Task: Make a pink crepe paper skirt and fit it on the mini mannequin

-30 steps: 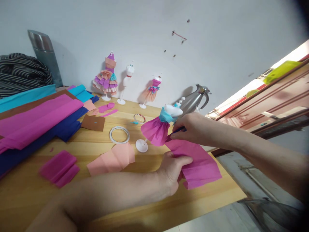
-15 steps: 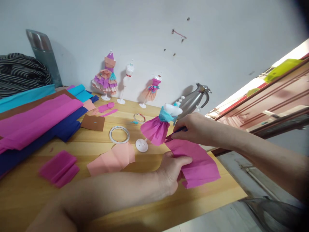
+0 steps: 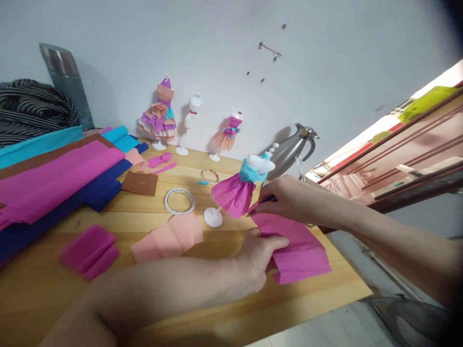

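Observation:
My left hand (image 3: 259, 256) pinches the near edge of a folded pink crepe paper sheet (image 3: 298, 248) lying on the wooden table (image 3: 202, 284). My right hand (image 3: 289, 198) is closed on a thin dark tool, its tip at the sheet's far corner. Just left of that hand stands a small white mannequin (image 3: 238, 188) on a round base, dressed in a pink skirt and a blue top.
Rolls of pink, blue and brown paper (image 3: 54, 178) lie at the left. A peach piece (image 3: 168, 238), a pink folded piece (image 3: 88, 250), a tape ring (image 3: 179, 201), three dressed mannequins (image 3: 159, 115) and a metal jug (image 3: 292, 147) stand around. The table edge runs at the right.
My right hand has dropped slightly toward the sheet's corner. My left hand and the paper have barely moved.

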`<state>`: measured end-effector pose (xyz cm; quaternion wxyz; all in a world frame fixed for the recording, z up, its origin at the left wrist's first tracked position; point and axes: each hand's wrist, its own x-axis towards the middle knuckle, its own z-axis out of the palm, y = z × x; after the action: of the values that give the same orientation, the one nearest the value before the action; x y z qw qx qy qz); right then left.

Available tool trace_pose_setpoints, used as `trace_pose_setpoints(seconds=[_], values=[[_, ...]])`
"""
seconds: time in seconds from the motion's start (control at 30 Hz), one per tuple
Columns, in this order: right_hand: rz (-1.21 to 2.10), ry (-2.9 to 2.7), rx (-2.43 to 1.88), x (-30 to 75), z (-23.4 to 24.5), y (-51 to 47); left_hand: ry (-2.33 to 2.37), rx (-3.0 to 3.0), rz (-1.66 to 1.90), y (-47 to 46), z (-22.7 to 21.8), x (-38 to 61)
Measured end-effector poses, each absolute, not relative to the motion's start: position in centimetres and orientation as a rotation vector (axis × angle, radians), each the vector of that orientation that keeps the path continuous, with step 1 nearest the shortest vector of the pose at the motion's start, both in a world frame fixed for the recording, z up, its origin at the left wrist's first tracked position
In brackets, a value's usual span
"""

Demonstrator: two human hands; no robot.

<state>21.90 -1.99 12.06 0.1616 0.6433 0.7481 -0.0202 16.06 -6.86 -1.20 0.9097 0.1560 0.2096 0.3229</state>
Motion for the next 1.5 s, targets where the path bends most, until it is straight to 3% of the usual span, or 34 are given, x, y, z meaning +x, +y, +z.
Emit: trace_pose_setpoints(seconds=[0.23, 0.5, 0.67, 0.9, 1.07, 1.27, 1.33, 1.5], values=[[-0.298, 2.335, 2.064, 26.9, 11.7, -2.5, 0.667, 0.653, 0.538, -5.5, -3.9, 16.2], [-0.924, 2.341, 2.534, 32.4, 3.3, -6.0, 0.814, 1.128, 0.562, -3.6, -5.0, 15.5], [-1.486, 2.285, 2.677, 31.5, -1.9, -6.3, 0.748, 1.336, 0.568, -3.0, -6.4, 16.2], [-1.777, 2.285, 2.722, 32.2, -3.7, -5.2, 0.842, 1.498, 0.593, -2.5, -6.8, 16.4], [-2.340, 2.135, 2.740, 32.4, -5.1, -5.0, 0.873, 1.549, 0.626, -2.4, -5.8, 16.7], [-2.239, 2.262, 2.880, 33.6, -5.4, -1.8, 0.889, 1.555, 0.364, -5.6, -2.5, 14.3], [-2.123, 2.339, 2.928, 34.0, -5.3, -0.2, 0.772, 1.844, 0.208, -6.9, -0.3, 12.3], [-1.946, 2.500, 2.911, 33.6, -5.5, 3.0, 0.970, 2.211, 0.558, -6.1, 4.1, 6.6]])
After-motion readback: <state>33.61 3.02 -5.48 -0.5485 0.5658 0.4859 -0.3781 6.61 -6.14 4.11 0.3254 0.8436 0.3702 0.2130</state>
